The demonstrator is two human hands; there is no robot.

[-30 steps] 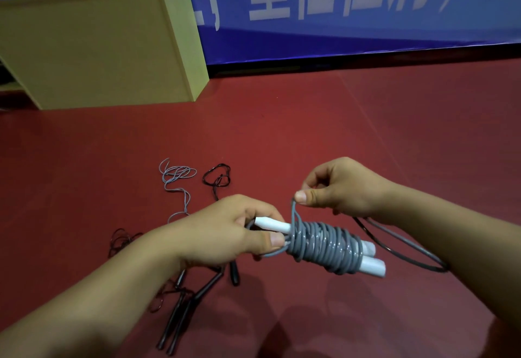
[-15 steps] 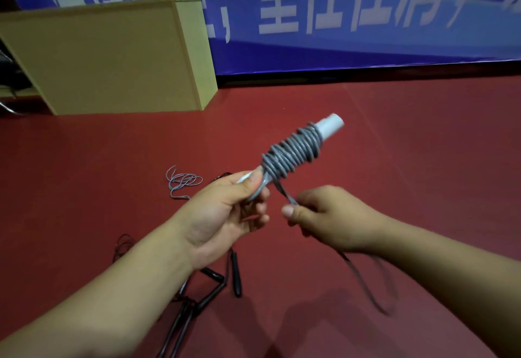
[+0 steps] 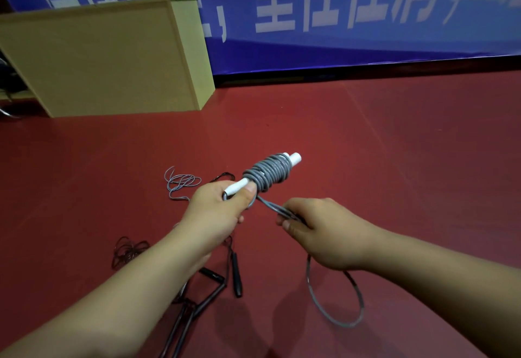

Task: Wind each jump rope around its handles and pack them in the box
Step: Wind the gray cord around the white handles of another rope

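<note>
My left hand (image 3: 217, 211) grips the near ends of two white handles (image 3: 294, 158), which point up and away to the right. A grey jump rope (image 3: 269, 174) is coiled tightly around their middle. Its free doubled strand runs down from the coil into my right hand (image 3: 321, 231), which pinches it. Below that hand the rest of the strand hangs as a loose loop (image 3: 335, 309) over the red floor. A tan cardboard box (image 3: 107, 61) stands at the back left.
Black jump ropes with black handles (image 3: 214, 293) lie on the floor under my left forearm. A dark tangle of cord (image 3: 127, 250) lies to their left, and a thin grey cord (image 3: 180, 183) farther back. A blue banner (image 3: 352, 19) lines the far wall.
The wrapped handles swung from lying sideways to pointing up and away. My right hand came down from above the coil to below it, drawing the free strand, then stayed there.
</note>
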